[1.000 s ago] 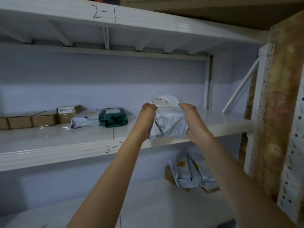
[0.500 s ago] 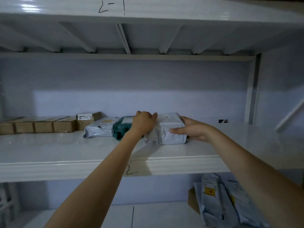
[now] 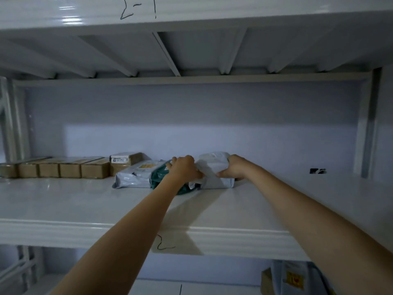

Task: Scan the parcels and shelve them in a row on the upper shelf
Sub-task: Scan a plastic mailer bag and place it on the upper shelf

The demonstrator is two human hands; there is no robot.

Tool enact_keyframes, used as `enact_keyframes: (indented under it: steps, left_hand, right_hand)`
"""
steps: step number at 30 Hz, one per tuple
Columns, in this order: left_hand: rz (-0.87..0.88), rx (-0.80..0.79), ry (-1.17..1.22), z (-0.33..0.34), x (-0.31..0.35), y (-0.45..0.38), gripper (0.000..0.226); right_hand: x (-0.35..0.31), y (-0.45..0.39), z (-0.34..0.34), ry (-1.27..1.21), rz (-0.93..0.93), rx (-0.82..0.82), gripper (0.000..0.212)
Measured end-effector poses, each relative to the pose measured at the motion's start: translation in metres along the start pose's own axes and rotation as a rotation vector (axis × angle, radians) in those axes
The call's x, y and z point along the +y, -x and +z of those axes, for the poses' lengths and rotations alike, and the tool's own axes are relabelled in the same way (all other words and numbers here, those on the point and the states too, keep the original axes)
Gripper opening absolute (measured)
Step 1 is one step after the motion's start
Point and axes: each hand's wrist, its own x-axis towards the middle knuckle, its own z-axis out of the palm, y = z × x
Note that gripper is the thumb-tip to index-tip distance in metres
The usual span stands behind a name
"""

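Parcel: grey plastic mailer bag (image 3: 214, 171) lying on the white metal shelf (image 3: 85, 201), touching the green plastic parcel (image 3: 158, 177) at its 9 o'clock.
Hands: left hand (image 3: 184, 170) and right hand (image 3: 232, 169) curled, gripping the mailer's two ends.
Row: brown cardboard boxes (image 3: 63, 170) further toward 9 o'clock.

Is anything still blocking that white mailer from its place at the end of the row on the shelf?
Nothing visible does. The white mailer already lies on the shelf, gripped by the left hand and right hand, against the green parcel that ends the row. Bare shelf lies to its right.
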Motion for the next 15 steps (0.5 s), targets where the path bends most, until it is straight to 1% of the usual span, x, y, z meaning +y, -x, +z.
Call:
enact_keyframes:
  steps: [2,4,6,10,15]
  left_hand:
    - [-0.024,-0.025,0.025,0.003,-0.008,-0.011,0.044]
    - [-0.035,-0.006,0.004,0.006,-0.01,-0.019,0.042]
    - [-0.047,-0.004,-0.017,0.008,-0.009,-0.025,0.035]
    - [-0.073,-0.059,0.029,0.01,-0.008,-0.036,0.029]
    - [-0.096,-0.039,0.101,0.018,-0.008,-0.038,0.031]
  right_hand:
    - [-0.001,-0.011,0.003,-0.038,-0.024,-0.016,0.068]
    - [-0.002,-0.022,0.009,-0.038,-0.036,-0.022,0.063]
    - [-0.002,-0.033,0.015,-0.002,-0.036,0.0,0.066]
    - [-0.003,-0.048,0.027,0.015,0.011,0.044,0.082]
    - [-0.003,-0.051,0.034,-0.02,0.022,0.073,0.071]
